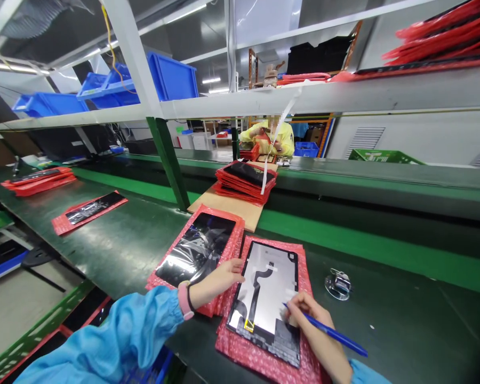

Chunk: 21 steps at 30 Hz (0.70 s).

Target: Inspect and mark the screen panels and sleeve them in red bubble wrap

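Observation:
A tablet-sized display panel point(278, 288) lies back side up on red bubble wrap point(240, 349), showing a silver plate, a dark ribbon cable and a yellow tape patch. My right hand point(314, 320) grips a blue pen point(338, 338) over the panel's right side, its thin end pointing left above the silver plate. Stretched toward the panel's left edge, my left hand point(222, 280) has its fingers extended and holds nothing; whether the fingertips touch the edge I cannot tell. To the left, a glossy black panel point(200, 245) rests face up on another red bubble-wrap stack.
A metal tape dispenser-like object point(338, 282) sits right on the green bench. Beyond, a stack of red-wrapped panels point(246, 181) stands on a brown board point(198, 205). A green post point(168, 160) rises at the bench's back. A person in yellow point(286, 138) works opposite.

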### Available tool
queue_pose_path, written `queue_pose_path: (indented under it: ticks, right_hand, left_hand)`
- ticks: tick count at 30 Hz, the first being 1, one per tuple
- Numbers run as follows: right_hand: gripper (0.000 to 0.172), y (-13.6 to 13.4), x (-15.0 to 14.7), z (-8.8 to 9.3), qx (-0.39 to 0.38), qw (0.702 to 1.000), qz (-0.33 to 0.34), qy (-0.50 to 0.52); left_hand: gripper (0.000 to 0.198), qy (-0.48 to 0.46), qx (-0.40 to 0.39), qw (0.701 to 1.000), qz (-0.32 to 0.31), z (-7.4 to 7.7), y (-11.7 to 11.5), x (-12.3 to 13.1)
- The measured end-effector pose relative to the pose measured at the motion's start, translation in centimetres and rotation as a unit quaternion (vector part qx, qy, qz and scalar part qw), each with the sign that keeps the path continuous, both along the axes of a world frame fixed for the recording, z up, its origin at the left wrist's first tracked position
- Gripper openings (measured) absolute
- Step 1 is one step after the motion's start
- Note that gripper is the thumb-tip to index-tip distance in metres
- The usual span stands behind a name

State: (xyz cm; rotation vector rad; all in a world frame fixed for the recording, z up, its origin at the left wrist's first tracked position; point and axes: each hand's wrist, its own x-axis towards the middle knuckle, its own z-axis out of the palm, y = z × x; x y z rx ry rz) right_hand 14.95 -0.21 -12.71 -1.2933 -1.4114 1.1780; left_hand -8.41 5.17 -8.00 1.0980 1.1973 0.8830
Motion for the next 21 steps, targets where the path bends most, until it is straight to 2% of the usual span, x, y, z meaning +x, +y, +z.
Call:
queue_pose_path:
  ticks: [4,11,16,19,21]
  right_hand:
    - [0.042,0.1,-0.9,-0.5,0.017,0.996,-0.023,-0.082]
    - [0.038,0.3,-1.5,-0.5,0.027,0.991,0.003,-0.134]
    - [0.037,0.2,-1.4,-0.5,0.023,0.993,-0.003,-0.113]
    - [0.04,0.4,-1.0,-0.6,0.01,0.997,-0.015,-0.069]
    - [0.042,0.5,-0.7,-0.6,-0.003,1.0,-0.007,-0.023]
  left_hand:
    - [0.031,-0.024,-0.053,0.998,-0.004,-0.9,0.2,0.6]
    - [0.032,-0.051,-0.121,0.991,0.006,-0.3,1.0,0.8]
    - [0.04,-0.062,-0.133,0.989,0.016,-0.1,1.5,0.3]
    - [0.046,-0.073,-0.131,0.988,0.018,0.5,1.8,0.2]
    - [0.043,-0.089,-0.126,0.988,0.006,0.9,1.9,0.5]
